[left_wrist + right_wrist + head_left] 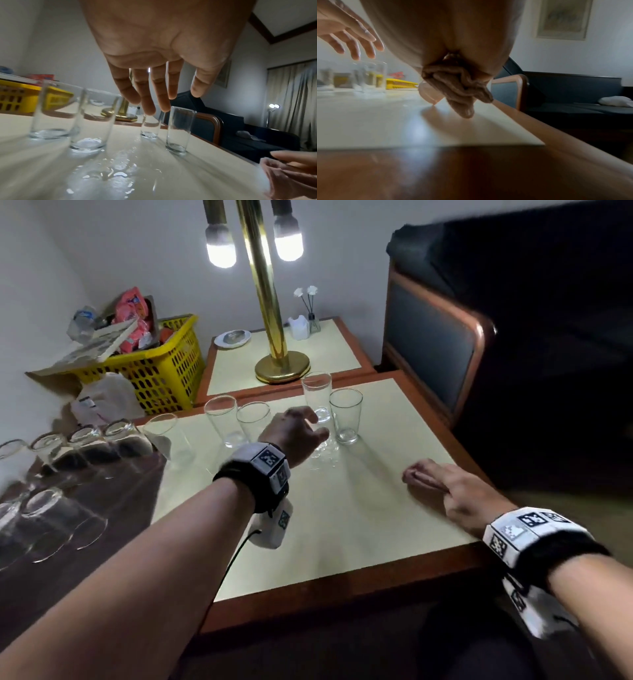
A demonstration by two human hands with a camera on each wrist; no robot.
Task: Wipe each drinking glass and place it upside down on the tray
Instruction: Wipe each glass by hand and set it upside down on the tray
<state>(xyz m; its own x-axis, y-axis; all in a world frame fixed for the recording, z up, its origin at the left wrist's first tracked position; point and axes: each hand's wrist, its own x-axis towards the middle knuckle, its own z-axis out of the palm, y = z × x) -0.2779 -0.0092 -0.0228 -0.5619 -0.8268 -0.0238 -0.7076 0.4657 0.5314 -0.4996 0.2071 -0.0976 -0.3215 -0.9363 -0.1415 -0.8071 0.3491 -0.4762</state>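
Note:
Several clear drinking glasses stand upright on the cream table (342,525): two at the left (222,419) (253,419), a tall one (317,395) and a shorter one (346,419). My left hand (308,426) hovers over the last two with fingers (149,108) spread, holding nothing. In the left wrist view its fingertips hang just above the tall glass (150,125) and the nearer glass (180,131). My right hand (421,475) rests on the table at the right, gripping a crumpled beige cloth (458,86). Several glasses (85,440) stand upside down on the dark tray (102,491) at the left.
Water drops (111,169) lie on the table in front of the glasses. Behind stand a brass lamp (277,364), a white dish (233,338) and a yellow basket (154,371) full of packets. A wooden-framed chair (438,347) is at the right.

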